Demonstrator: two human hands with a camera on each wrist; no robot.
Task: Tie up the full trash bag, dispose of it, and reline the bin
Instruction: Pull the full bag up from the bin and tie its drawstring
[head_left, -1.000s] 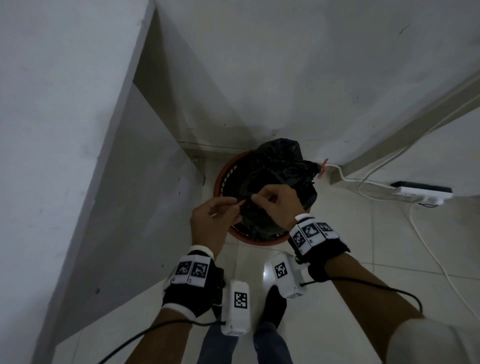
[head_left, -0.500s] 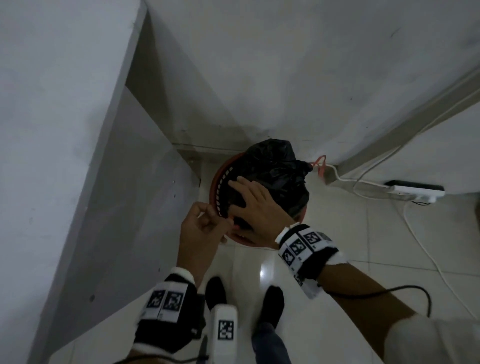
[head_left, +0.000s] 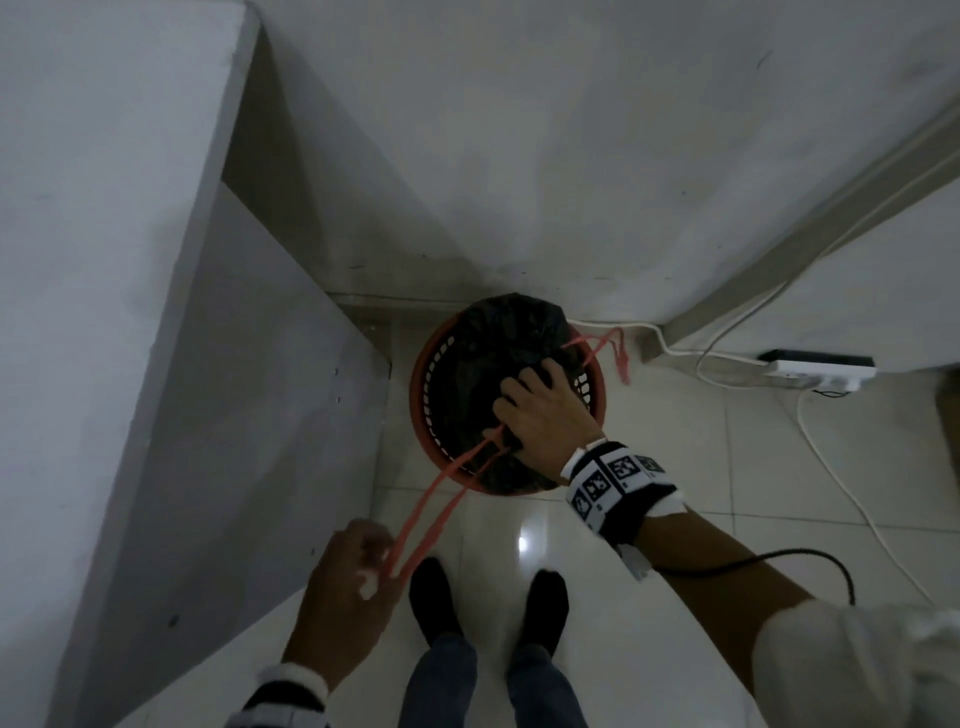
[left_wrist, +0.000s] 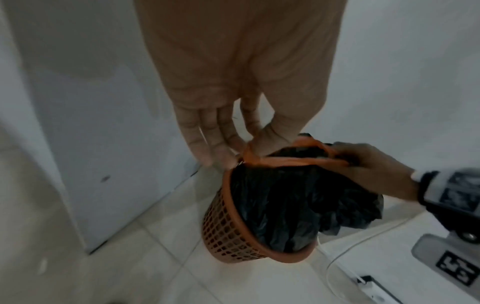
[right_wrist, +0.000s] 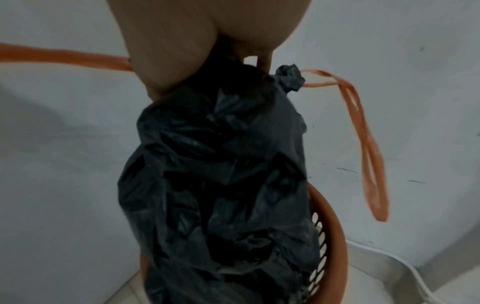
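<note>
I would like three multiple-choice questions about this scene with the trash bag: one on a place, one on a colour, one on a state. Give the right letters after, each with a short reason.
1. Where does the black trash bag sit?
A. on the floor beside the bin
B. inside the mesh bin
C. on a shelf

2. What colour is the drawstring loop that the left hand pulls?
A. orange-red
B. blue
C. white

3. What is the right hand doing?
A. hanging free at the side
B. gripping the bag's top
C. holding the power strip

Answers:
1 B, the bag fills the bin, whose rim rings it.
2 A, the loop runs orange-red from the bag to the left hand.
3 B, its fingers curl into the gathered black plastic.
</note>
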